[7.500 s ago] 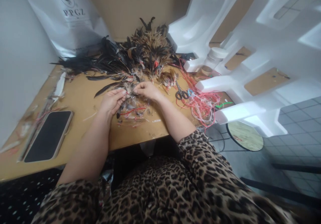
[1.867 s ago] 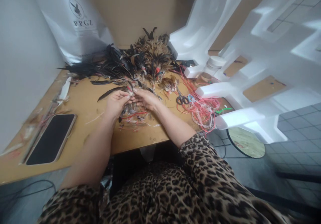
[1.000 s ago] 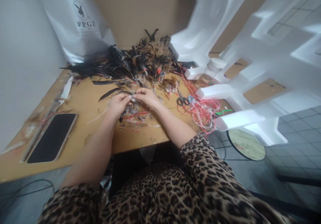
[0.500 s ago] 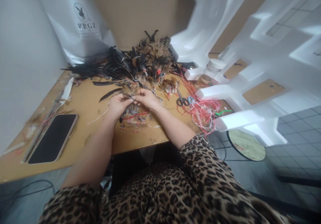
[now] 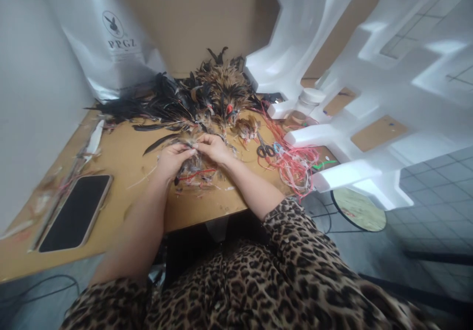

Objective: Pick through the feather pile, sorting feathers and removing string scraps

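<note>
Scissors (image 5: pixel 265 148) lie right of the feathers (image 5: pixel 225 86).

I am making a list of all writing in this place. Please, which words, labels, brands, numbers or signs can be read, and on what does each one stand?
"PPGZ": on the bag, under a round sign with a rabbit head in a bow tie.
Smaller lines below it on the bag: too small and blurred to read.
No text can be read on the phone, the scissors or the jar.
</note>
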Available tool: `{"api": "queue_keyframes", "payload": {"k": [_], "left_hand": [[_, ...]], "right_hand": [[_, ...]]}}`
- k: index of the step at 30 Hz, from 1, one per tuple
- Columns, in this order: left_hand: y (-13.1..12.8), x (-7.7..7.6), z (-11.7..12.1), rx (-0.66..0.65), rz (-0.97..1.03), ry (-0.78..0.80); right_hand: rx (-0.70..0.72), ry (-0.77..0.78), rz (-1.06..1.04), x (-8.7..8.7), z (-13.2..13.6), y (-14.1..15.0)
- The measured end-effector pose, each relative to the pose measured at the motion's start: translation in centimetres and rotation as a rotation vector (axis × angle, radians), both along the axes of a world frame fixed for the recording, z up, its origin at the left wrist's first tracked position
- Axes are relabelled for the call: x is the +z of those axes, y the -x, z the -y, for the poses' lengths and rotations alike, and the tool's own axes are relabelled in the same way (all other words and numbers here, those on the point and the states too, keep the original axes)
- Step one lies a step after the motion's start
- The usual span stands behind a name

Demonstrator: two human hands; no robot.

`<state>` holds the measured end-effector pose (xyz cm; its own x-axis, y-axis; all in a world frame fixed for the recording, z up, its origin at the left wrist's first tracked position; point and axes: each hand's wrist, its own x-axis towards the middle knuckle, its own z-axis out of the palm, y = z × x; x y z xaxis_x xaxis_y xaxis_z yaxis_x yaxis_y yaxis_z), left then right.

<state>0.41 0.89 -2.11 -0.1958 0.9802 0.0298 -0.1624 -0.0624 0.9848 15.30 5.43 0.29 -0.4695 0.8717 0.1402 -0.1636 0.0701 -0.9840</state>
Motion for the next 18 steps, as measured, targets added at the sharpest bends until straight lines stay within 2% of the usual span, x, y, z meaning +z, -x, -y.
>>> {"api": "queue_keyframes", "payload": {"k": [5, 9, 11, 14, 16, 18], "left_hand": [[-0.1, -0.2, 0.0, 0.015, -0.054, -0.028], [-0.3, 0.2, -0.1, 0.067, -0.081, -0.057], [-0.2, 0.4, -0.1, 0.143, -0.085, -0.083], [0.2, 0.7, -0.2, 0.253, -0.058, -0.088], [0.5, 0.7, -0.3, 0.28, -0.05, -0.082], [0.7, 0.6, -0.3, 0.289, -0.051, -0.087]], "right_hand": [[0.074, 0.074, -0.007, -0.5, -0.2, 0.2], [0.042, 0.003, 0.06, 0.0, -0.8, -0.5], [-0.024, -0.065, 0.156, 1.0, -1.3, -1.9], [-0.23, -0.181, 0.266, 2.8, -2.7, -5.2], [-0.361, -0.207, 0.332, 3.6, -4.0, -7.9], [-0.432, -0.211, 0.398, 3.7, -5.3, -10.3]]}}
